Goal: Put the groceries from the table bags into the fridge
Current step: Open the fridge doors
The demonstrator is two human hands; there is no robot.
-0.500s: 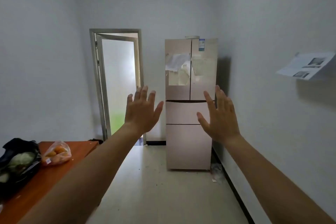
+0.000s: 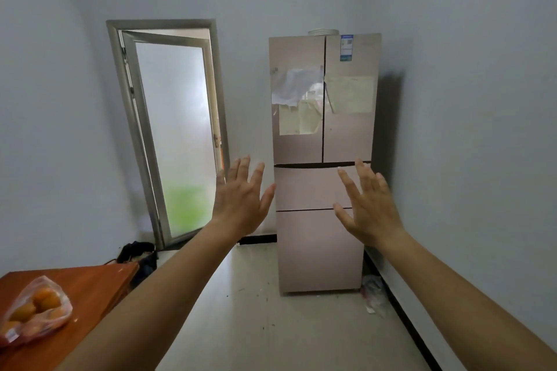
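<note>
Standing upright, fridge (image 2: 319,250) faces the person | left hand (image 2: 241,199), right hand (image 2: 370,208): grips released

Dim daylight from the door (image 2: 174,135); edges warped, perhaps soft

I am wearing the only camera on my head, and it is looking forward and slightly down the room. It is facing the fridge (image 2: 319,250) well ahead, with my left hand (image 2: 241,199) and right hand (image 2: 372,208) near the lens and the table (image 2: 99,283) showing at lower left.
</note>
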